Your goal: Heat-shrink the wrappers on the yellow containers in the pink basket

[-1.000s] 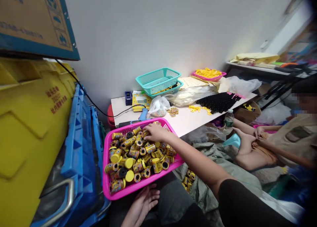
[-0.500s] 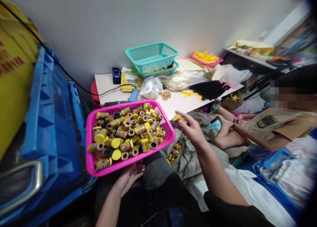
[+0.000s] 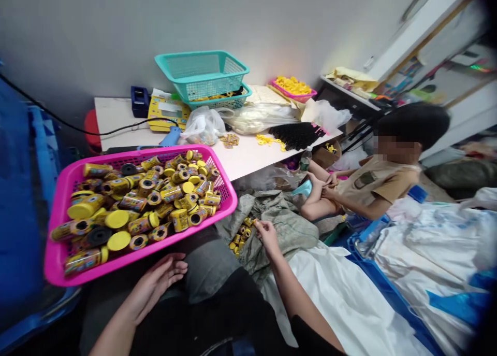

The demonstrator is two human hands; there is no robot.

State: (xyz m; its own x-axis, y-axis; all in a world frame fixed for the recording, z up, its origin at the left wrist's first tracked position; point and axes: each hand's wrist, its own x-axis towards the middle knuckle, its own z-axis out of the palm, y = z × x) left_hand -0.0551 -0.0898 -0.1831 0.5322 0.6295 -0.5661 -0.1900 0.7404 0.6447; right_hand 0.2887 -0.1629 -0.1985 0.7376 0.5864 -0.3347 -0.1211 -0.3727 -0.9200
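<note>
A pink basket [image 3: 58, 255] full of several small yellow-labelled containers rests across my lap at the left. My left hand [image 3: 157, 281] lies open, fingers stretched, just under the basket's near rim. My right hand [image 3: 266, 233] reaches out to a grey sack [image 3: 287, 229] on the floor, fingers pinched on a small yellow container at the edge of a pile of the same containers [image 3: 240, 234] in the sack's folds.
A white table [image 3: 116, 112] behind the basket carries stacked teal baskets [image 3: 202, 73], a yellow device, plastic bags, black parts and a small pink tray of yellow pieces. Another person [image 3: 373, 182] sits on the floor at the right. White sacks and blue sheeting lie at the lower right.
My right hand left the pink basket with a container, swung right and came down to the pile in the grey sack. The view turned right. My left hand stayed beneath the basket.
</note>
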